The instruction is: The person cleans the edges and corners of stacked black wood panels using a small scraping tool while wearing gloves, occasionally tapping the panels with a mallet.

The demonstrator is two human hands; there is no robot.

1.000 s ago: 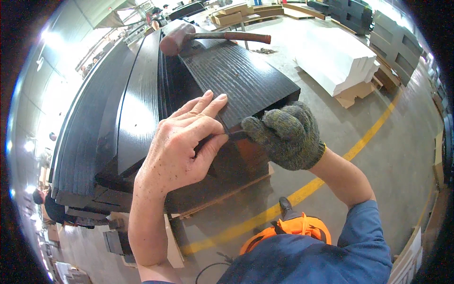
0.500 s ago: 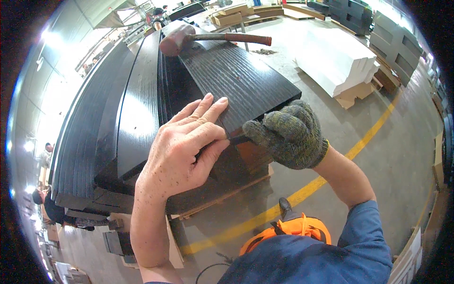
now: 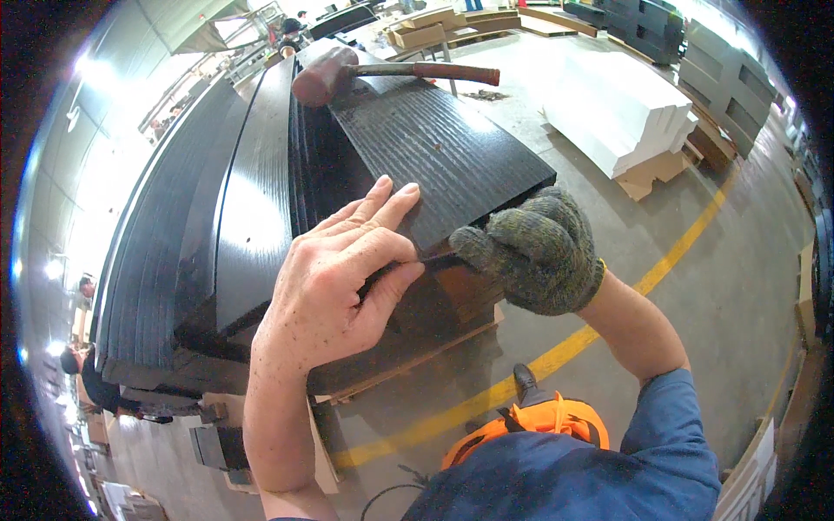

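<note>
A black wood-grain board lies on a stack, its near end between my hands. My bare left hand is at its near left corner, thumb and index finger pinched together, the other fingers stretched over the board's edge. My right hand, in a grey-green knit glove, is closed beside the near end. A thin dark piece runs between the left fingertips and the glove; its full shape is hidden by both hands. On the board's far part rests a mallet with a reddish head and handle.
Stacked black boards fill the left. At the right, a white stack of panels stands on the floor, with a yellow line running past it. Other people are at the far left and the back. Cartons lie behind the mallet.
Both hands have shifted only very slightly and keep their closed grip at the board's near end. The mallet and boards look the same.
</note>
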